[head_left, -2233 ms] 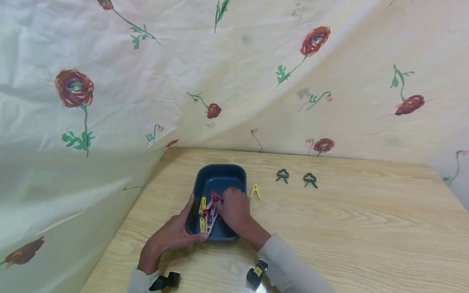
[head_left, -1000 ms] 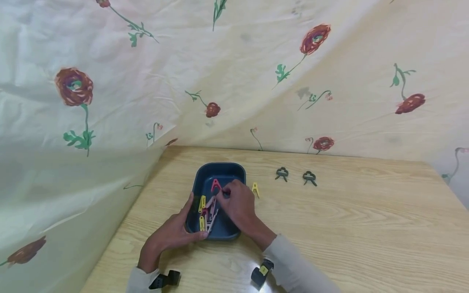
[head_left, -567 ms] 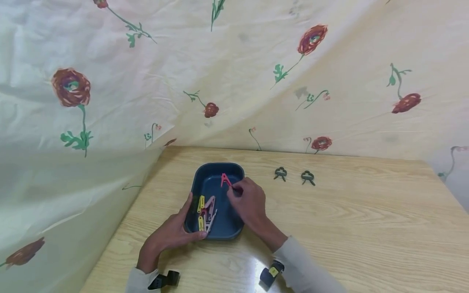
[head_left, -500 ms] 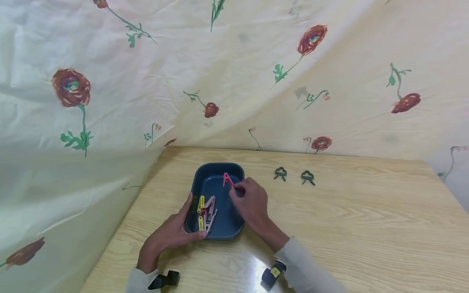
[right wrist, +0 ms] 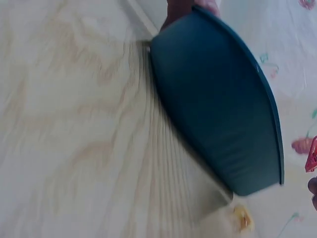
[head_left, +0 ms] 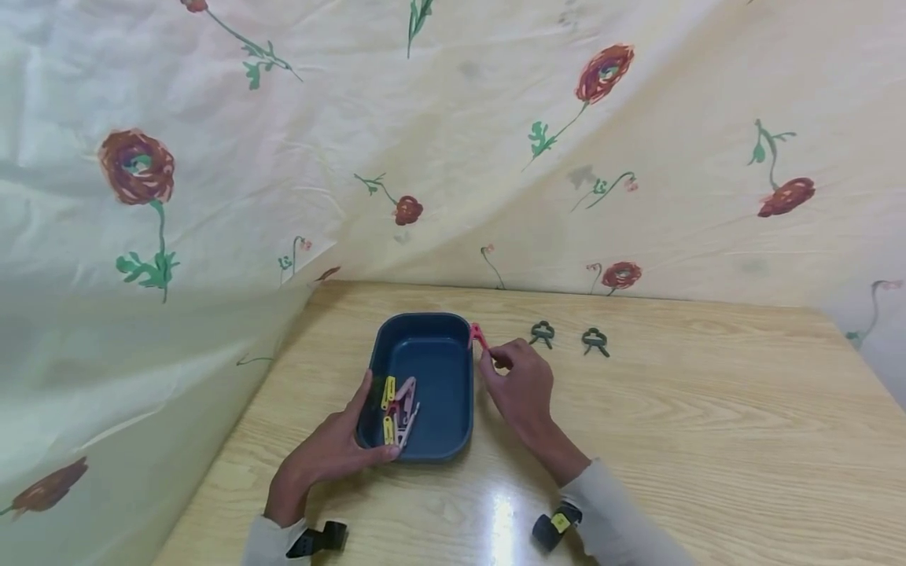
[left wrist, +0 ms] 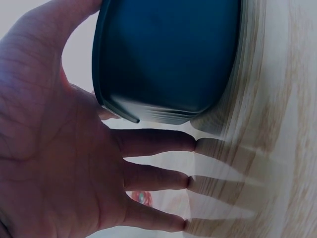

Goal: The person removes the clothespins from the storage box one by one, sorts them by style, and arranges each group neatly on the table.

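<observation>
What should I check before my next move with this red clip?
1. Red clip pinched in right hand: ok.
2. Left hand on tub: ok.
3. Red clip apart from tub: ok, a gap shows in the right wrist view.
4. Yellow clip on table plainly visible: not ok, blurred there.
5. Green clips apart from each other: ok.
6. Red clip's height above table: cannot tell.

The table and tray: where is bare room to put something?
Free: the table right of the right hand and dark clips; the tray at its far end. Crowded: its near left part, where pink and yellow clips lie.
</observation>
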Available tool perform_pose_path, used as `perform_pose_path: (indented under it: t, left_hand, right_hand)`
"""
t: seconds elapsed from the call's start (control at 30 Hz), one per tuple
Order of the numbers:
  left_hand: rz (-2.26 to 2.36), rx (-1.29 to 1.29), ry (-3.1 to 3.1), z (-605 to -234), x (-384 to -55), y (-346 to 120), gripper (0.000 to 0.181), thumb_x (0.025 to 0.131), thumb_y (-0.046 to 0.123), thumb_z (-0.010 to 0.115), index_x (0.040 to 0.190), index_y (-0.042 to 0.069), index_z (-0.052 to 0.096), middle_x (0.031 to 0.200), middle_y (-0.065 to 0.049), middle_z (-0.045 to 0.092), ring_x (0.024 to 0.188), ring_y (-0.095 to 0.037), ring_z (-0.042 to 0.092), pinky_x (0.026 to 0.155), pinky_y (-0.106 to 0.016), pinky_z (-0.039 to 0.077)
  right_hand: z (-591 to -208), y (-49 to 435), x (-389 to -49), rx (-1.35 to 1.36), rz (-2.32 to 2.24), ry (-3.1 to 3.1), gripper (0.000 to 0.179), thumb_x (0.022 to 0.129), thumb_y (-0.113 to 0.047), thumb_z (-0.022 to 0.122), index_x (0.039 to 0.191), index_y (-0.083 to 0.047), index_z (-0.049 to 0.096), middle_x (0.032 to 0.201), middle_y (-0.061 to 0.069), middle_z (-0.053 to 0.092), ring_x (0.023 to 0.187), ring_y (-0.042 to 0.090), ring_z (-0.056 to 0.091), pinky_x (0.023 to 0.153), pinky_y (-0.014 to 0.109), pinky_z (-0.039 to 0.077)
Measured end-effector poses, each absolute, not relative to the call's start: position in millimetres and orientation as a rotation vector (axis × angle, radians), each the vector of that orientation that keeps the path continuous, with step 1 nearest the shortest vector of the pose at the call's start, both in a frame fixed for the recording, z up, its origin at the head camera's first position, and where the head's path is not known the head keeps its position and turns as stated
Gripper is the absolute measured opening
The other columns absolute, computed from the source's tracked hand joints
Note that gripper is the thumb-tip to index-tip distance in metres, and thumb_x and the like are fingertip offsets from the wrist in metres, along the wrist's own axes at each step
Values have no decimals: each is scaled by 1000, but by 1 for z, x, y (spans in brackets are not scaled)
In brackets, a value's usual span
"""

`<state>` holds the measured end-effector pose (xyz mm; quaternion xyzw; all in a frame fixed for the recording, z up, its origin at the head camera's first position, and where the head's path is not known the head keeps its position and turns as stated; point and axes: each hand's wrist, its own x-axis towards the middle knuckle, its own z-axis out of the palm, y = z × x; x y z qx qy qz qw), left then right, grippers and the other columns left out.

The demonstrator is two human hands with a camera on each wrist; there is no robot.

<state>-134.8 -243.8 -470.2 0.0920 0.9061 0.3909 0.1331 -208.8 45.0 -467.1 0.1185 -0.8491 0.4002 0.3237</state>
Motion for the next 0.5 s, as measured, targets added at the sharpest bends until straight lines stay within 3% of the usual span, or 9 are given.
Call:
perform_pose_path:
  t: [0.5]
  left_hand:
    - [1118,256,2636,-472,-136,-242,120,80,53,79,161,22,-5,150,-24,42,120,-31,53,99,-55,43]
  right_hand:
    - [-498,107,-210,92,950,-2420,7,83,-10,74,82,-4,79,73,4,66,66,21,62,59,40,46]
